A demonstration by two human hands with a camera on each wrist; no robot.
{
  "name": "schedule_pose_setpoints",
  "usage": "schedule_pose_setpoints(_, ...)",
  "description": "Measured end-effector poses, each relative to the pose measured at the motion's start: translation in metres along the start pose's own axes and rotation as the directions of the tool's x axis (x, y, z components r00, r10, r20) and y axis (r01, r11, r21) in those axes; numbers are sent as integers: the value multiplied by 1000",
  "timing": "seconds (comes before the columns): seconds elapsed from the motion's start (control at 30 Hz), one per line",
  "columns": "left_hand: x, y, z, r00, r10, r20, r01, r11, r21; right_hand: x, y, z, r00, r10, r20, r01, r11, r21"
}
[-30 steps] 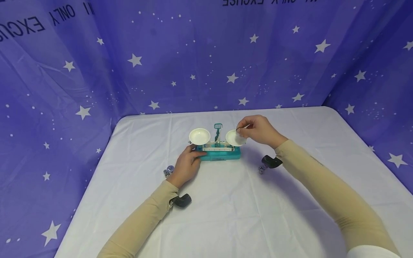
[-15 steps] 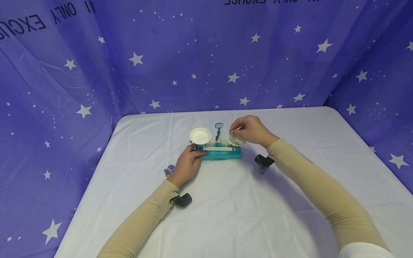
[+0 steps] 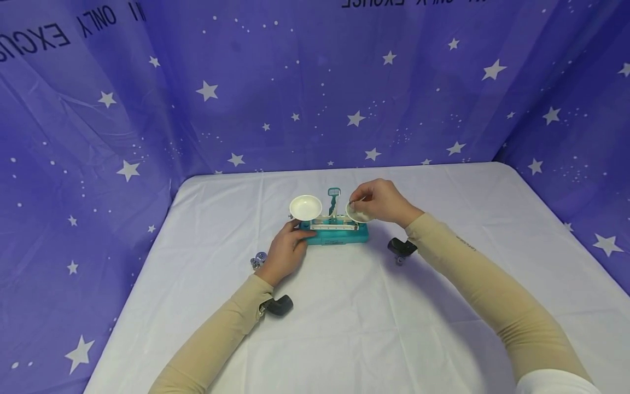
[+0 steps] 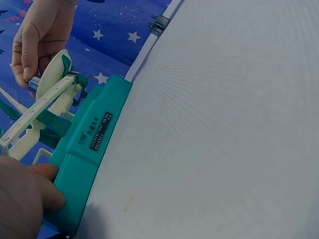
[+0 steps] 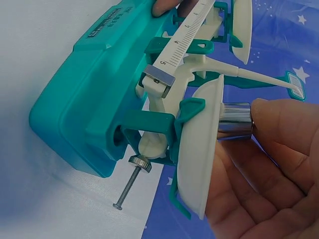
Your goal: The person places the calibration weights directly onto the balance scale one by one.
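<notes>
The left hand [image 3: 285, 254] is holding one end of a teal balance [image 3: 339, 237], its thumb lying along the front of the base. The balance is standing upright on the worktop [image 3: 344, 328], its white ruler beam [image 5: 183, 42] running lengthwise above the base and its teal pointer frame [image 3: 334, 192] rising between two white pans.

The right hand [image 3: 381, 202] is pinching a shiny metal cylinder [image 5: 235, 121]; this grip is closing thumb and fingers on one end, while the other end is facing the right pan [image 5: 202, 154]. The pan's rim is hiding that end, so I cannot tell whether it is touching the pan's surface. The left pan [image 3: 305, 208] is sitting well apart from the cylinder.

Small shiny pieces [image 3: 258, 260] are lying just beside the left wrist. Black fittings [image 3: 279, 306] are projecting from both tan sleeves [image 3: 216, 334], and a starry purple curtain [image 3: 295, 93] is hanging behind.
</notes>
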State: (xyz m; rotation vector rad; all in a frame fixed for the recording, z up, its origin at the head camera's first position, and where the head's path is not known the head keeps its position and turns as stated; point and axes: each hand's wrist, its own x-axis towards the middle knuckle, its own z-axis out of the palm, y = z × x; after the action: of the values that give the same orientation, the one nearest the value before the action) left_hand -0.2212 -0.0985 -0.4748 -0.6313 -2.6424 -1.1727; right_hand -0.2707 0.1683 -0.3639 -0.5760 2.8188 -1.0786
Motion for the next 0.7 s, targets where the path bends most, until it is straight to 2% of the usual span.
schedule_pose_setpoints(0.3, 0, 1, -1, 1000, -2, 7, 2, 1000, -3, -2, 0, 1, 1000, -5, 12, 5, 1000, 20)
schedule_pose_setpoints(0.47, 0, 2, -1, 1000, 15, -5, -15, 1000, 1, -3, 0, 2, 1000, -3, 7, 3, 1000, 18)
schedule_pose_setpoints(0.7, -1, 4, -2, 1000, 16, -15, -16, 1000, 6, -2, -1, 0, 999, 24, 36, -25, 1000, 3)
